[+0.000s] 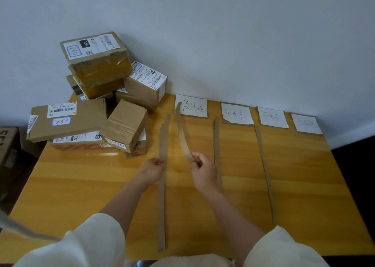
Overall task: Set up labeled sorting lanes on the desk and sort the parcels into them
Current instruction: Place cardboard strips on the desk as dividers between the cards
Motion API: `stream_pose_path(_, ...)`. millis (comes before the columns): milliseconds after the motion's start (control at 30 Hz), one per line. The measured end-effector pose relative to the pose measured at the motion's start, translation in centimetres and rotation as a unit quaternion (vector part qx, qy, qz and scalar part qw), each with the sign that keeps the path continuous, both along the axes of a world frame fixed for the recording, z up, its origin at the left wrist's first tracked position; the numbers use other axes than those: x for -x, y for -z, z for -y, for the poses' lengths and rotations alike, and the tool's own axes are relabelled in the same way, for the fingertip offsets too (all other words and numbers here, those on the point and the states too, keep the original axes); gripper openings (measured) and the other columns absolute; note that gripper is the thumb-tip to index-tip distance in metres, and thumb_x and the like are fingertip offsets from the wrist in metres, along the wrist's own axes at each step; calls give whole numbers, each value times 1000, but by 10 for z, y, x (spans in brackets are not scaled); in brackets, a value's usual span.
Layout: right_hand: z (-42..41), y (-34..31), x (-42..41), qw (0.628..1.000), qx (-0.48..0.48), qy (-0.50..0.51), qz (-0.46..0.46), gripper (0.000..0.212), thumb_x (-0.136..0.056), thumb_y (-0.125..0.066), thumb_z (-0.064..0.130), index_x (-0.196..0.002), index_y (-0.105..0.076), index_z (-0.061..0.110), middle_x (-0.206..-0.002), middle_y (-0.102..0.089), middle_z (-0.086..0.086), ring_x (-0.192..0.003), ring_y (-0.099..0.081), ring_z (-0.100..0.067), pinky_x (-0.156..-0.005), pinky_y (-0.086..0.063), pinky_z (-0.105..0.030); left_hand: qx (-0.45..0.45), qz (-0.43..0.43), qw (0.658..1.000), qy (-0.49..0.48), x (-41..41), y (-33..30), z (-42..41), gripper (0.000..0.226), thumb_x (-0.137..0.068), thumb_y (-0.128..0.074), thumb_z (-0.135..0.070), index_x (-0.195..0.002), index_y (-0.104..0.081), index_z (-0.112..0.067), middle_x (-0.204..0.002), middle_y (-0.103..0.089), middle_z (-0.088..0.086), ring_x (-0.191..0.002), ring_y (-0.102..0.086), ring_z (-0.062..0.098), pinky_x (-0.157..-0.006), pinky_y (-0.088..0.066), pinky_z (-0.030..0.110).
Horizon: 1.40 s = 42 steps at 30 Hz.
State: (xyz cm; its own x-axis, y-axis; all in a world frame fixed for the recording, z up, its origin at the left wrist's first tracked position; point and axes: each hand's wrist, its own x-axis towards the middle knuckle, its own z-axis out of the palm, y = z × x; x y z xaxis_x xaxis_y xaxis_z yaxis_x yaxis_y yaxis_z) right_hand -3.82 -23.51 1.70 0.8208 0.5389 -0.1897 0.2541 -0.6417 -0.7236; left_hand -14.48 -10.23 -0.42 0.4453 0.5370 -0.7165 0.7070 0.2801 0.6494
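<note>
Right hand [203,168] pinching a raised cardboard strip [183,136], left hand [153,166] gripping the laid strip [162,195]: lane dividers under cards [191,108] at twelve o'clock. Parcels [97,100] heaped at ten o'clock, unsorted.

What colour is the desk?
Yellow-orange wood grain; the desk shows best in the head view.

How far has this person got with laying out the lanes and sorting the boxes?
Done: four paper labels lie along the desk's far edge, and three cardboard strips lie flat as dividers. In hand: the right hand holds a fourth, curved strip raised near the first label, while the left hand touches the leftmost strip. Left: every parcel sits piled in the far left corner, none in a lane.
</note>
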Motion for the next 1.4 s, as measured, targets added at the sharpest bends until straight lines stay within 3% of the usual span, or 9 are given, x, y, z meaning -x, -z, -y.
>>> stream_pose_path(400, 100, -25, -87, 977, -50, 207, -21, 19, -97, -49, 5, -97, -61, 21, -84, -59, 10, -70, -52, -1, -54, -38, -16, -16, 23, 999, 29, -73, -21, 48, 28, -95, -54, -20, -121, -59, -13, -78, -58, 3, -80, -56, 23, -75, -49, 38)
stream_pose_path(800, 236, -14, -199, 929, -23, 369, -32, 23, -97, -46, 4, -116, -59, 8, -106, -61, -8, -88, -53, -25, -73, -42, -33, -33, 46, 996, 65, -157, -30, 124, 31, -94, -50, -14, -124, -59, -10, -90, -60, 9, -81, -54, 25, -71, -44, 33)
stream_pose_path(1000, 289, 16, -236, 903, 26, 411, -121, 32, -98, -45, 4, -125, -56, 15, -112, -62, -10, -83, -56, -28, -65, -44, -37, -74, 28, 989, 124, -184, -25, 160, 35, -97, -47, -17, -131, -55, -12, -99, -61, 5, -66, -52, 17, -63, -43, 30)
stream_pose_path(1067, 301, 26, -244, 901, 39, 409, -141, 36, -98, -44, 4, -129, -54, 17, -109, -61, -9, -72, -54, -22, -58, -44, -33, -86, 20, 985, 146, -192, -22, 170, 38, -98, -48, -17, -134, -53, -12, -121, -60, 8, -87, -61, 21, -76, -48, 31)
stream_pose_path(1167, 312, 37, -256, 906, 67, 393, -140, 40, -97, -44, 2, -133, -52, 18, -123, -60, -11, -68, -50, -17, -50, -36, -29, -101, -2, 979, 179, -202, -17, 182, 40, -97, -48, -19, -137, -52, -15, -141, -50, 8, -122, -53, 25, -98, -45, 32)
stream_pose_path(1233, 315, 41, -262, 910, 95, 379, -136, 42, -97, -45, 4, -136, -50, 18, -129, -58, -11, -78, -52, -22, -53, -36, -29, -102, -9, 977, 185, -206, -12, 188, 40, -97, -48, -20, -137, -52, -16, -130, -57, 9, -101, -60, 20, -90, -49, 32)
stream_pose_path(1300, 318, 43, -266, 916, 159, 351, -110, 46, -97, -47, 10, -141, -45, 22, -136, -52, -11, -93, -57, -29, -61, -49, -36, -104, -16, 975, 194, -210, -8, 194, 40, -97, -48, -21, -137, -50, -18, -102, -63, 6, -63, -50, 11, -63, -46, 28)
stream_pose_path(1367, 320, 47, -268, 922, 229, 305, -63, 48, -96, -50, 15, -143, -43, 26, -140, -48, -10, -105, -59, -34, -76, -56, -46, -106, -28, 975, 195, -213, -5, 198, 40, -97, -48, -22, -137, -50, -19, -83, -57, -2, -57, -45, 11, -54, -40, 25)
stream_pose_path(1400, 320, 49, -267, 927, 242, 283, -49, 46, -96, -52, 18, -141, -45, 27, -139, -47, -10, -107, -59, -34, -79, -56, -45, -105, -30, 974, 198, -215, -5, 200, 41, -97, -49, -22, -138, -50, -18, -88, -58, -2, -63, -49, 11, -57, -41, 25)
